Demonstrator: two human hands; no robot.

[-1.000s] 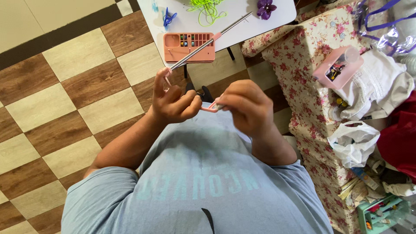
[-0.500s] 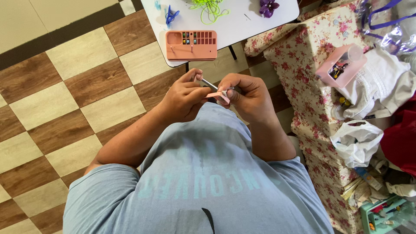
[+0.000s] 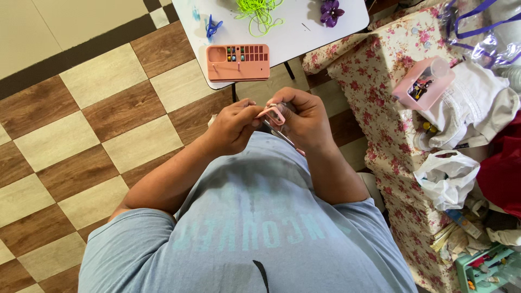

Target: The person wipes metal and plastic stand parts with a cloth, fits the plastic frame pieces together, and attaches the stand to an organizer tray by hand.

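Between both hands (image 3: 271, 122), pink scissors (image 3: 273, 115).

Your right hand (image 3: 305, 120) covers most of the pink tool (image 3: 273, 114), so you cannot tell its full shape. The beads in the pink tray (image 3: 239, 62) are too small to tell apart. The far edge cuts off the white table (image 3: 293, 33) and the green cord (image 3: 260, 11).
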